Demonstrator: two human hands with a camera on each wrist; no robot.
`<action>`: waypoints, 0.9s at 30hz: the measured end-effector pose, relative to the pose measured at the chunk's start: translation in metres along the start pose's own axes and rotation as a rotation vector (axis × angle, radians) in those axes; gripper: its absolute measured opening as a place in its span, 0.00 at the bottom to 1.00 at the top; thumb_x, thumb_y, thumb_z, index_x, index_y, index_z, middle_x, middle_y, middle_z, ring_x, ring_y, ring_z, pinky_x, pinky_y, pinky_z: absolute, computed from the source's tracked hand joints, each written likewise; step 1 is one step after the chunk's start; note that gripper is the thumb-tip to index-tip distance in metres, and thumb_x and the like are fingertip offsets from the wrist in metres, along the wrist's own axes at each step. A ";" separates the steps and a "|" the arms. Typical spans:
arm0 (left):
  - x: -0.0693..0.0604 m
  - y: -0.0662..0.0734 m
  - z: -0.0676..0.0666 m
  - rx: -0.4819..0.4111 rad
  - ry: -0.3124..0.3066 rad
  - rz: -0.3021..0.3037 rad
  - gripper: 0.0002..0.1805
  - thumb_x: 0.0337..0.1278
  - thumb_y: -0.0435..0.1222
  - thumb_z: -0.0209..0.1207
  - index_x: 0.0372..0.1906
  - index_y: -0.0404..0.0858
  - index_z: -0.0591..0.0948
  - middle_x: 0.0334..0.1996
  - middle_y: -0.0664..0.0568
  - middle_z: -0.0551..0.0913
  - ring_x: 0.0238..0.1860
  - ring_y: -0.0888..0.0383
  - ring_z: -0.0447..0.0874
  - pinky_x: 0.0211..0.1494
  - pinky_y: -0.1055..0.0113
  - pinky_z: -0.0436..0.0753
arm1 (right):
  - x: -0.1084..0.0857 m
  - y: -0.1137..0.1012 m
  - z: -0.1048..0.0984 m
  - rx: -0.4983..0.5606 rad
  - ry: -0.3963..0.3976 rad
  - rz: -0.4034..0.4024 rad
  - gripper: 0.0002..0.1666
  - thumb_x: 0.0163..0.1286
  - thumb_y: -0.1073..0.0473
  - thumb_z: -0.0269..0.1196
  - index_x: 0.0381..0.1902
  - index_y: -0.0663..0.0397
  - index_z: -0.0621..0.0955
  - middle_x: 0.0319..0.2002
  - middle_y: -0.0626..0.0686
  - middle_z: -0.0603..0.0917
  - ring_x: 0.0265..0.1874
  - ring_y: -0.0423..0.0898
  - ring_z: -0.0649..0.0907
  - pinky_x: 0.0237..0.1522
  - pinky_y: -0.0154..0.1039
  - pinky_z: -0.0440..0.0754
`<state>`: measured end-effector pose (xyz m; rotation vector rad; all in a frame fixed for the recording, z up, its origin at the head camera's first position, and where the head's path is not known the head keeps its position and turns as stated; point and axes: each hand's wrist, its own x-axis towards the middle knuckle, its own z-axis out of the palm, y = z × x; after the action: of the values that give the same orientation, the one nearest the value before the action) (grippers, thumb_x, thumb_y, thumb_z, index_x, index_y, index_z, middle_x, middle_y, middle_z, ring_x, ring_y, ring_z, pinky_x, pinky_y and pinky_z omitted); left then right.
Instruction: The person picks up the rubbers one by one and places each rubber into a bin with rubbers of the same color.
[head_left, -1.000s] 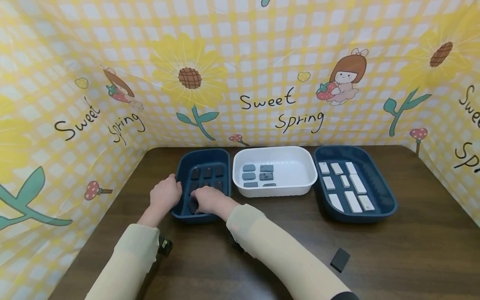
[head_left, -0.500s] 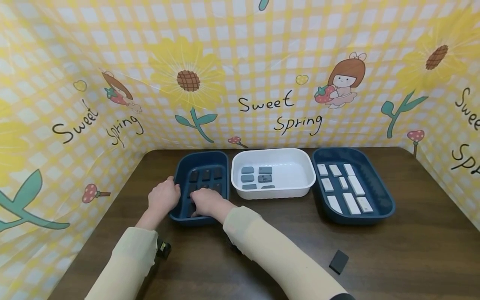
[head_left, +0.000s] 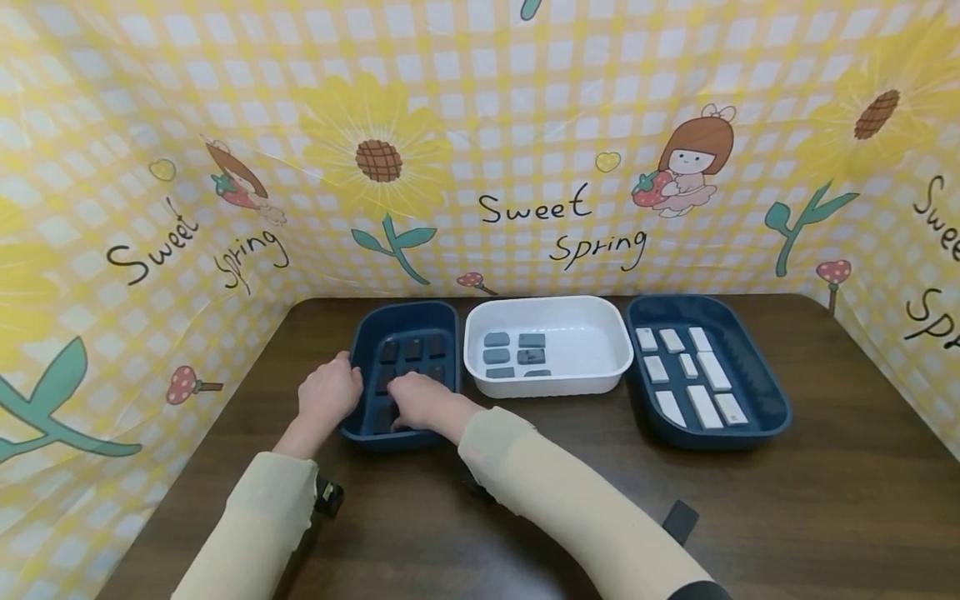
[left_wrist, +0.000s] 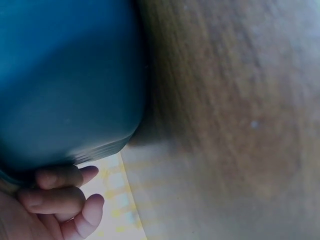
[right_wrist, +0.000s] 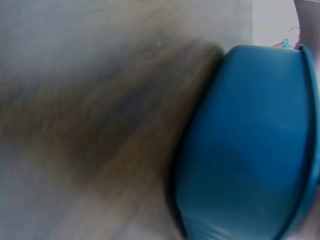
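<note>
My left hand (head_left: 328,392) holds the left rim of a dark blue plastic tub (head_left: 405,310). In the left wrist view, its fingers (left_wrist: 60,202) curl against the tub's outer wall. Dark, flat rectangular blocks lie in rows on the tub floor, one of them a black block (head_left: 387,351). My right hand (head_left: 423,402) reaches over the near right rim into the tub, hiding some blocks. Beside its fingertips a dark block (head_left: 385,417) lies flat near the tub's front. The right wrist view shows only the tub's outer wall (right_wrist: 245,140), with the fingers hidden.
A white tub (head_left: 585,385) with several grey blocks (head_left: 497,339) stands in the middle. To its right, another dark blue tub (head_left: 772,408) holds several white blocks (head_left: 703,406). One black block (head_left: 681,521) lies on the brown table (head_left: 840,500), partly behind the right sleeve.
The tilted dark block in my right hand has gone down flat onto the tub floor. My right hand has shifted slightly right of it. My left hand keeps its hold on the rim.
</note>
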<state>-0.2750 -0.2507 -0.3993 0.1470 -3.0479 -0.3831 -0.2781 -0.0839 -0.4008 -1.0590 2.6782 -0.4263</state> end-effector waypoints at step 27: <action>0.001 -0.002 0.003 0.009 0.002 0.033 0.24 0.70 0.38 0.46 0.59 0.20 0.69 0.45 0.25 0.78 0.38 0.34 0.80 0.40 0.40 0.78 | -0.121 0.021 -0.079 -0.436 0.153 -0.227 0.15 0.72 0.50 0.60 0.49 0.52 0.82 0.39 0.49 0.82 0.34 0.40 0.80 0.35 0.31 0.79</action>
<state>-0.2756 -0.2518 -0.4025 0.0978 -3.0461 -0.3673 -0.2302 0.0294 -0.3216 -1.5135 2.8713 0.0530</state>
